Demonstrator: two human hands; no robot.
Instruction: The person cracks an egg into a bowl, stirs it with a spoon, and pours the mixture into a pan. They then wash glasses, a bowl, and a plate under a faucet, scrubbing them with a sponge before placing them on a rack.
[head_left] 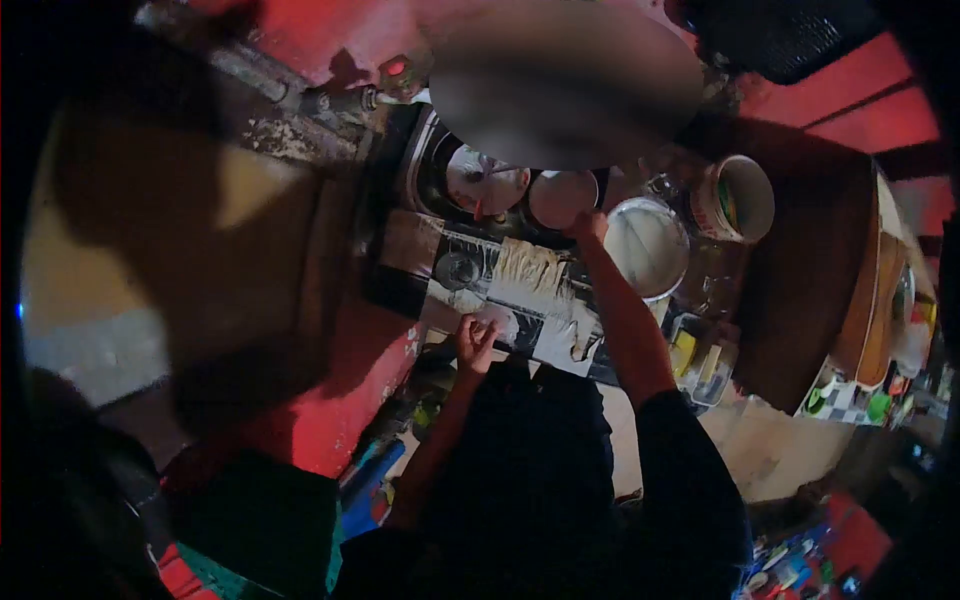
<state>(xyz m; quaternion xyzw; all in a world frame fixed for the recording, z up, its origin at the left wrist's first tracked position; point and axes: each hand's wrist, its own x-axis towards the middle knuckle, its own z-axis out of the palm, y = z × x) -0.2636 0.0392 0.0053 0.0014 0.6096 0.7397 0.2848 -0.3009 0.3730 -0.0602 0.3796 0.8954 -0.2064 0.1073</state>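
Observation:
My right hand [590, 228] is closed at the lower edge of a round, pale dish [562, 198], seemingly a bowl or plate, over the right part of the sink [425, 165]. Its fingers are small and dark here. To the left of that dish, more dishes [486, 182] lie in the sink. My left hand [477, 343] is low over the counter's front edge, fingers bent and apart. Beside it is a whitish, translucent item [503, 322] whose kind I cannot make out; no grip on it shows. A clear glass [457, 270] stands on the counter above that hand.
A large round basin [647, 248] with cloudy liquid sits right of my right forearm. Beyond it stands a white bucket [745, 198]. A crumpled, pale cloth-like piece [528, 270] covers checkered tiles. A clear tray [707, 362] holds yellow items. A blurred dark shape [565, 85] blocks the top view.

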